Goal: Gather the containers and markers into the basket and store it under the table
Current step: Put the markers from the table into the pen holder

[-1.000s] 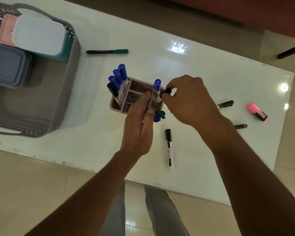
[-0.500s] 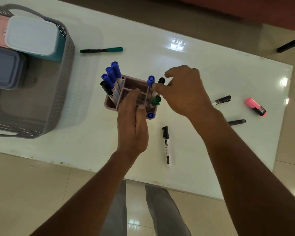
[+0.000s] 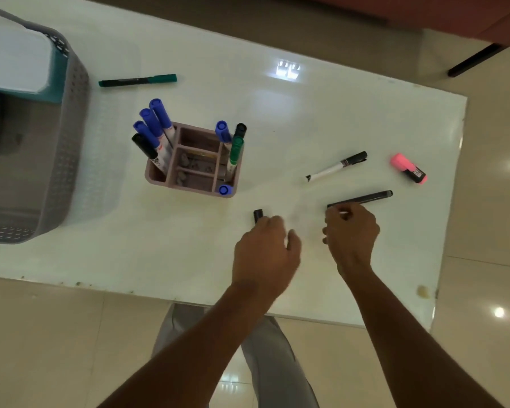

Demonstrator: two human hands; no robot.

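A mauve marker holder (image 3: pixel 189 184) stands mid-table with several blue markers (image 3: pixel 152 122), a green one (image 3: pixel 236 148) and black ones upright in it. My left hand (image 3: pixel 265 251) curls over a black-capped marker (image 3: pixel 258 215) lying on the table; only its cap shows. My right hand (image 3: pixel 351 234) pinches the near end of a black pen (image 3: pixel 362 198). Loose on the table are a white marker with a black cap (image 3: pixel 336 166), a pink highlighter (image 3: pixel 408 167) and a green marker (image 3: pixel 137 80). The grey basket (image 3: pixel 71 119) at the left holds lidded containers (image 3: pixel 15 66).
The white table (image 3: pixel 306 107) has its front edge just below my hands and its right edge past the highlighter. Tiled floor lies all around. A dark furniture leg (image 3: pixel 474 58) shows at the top right.
Both hands have left the marker holder and moved down and right. The left now covers the lying black-capped marker, and the right has reached the black pen. The view shifted right.
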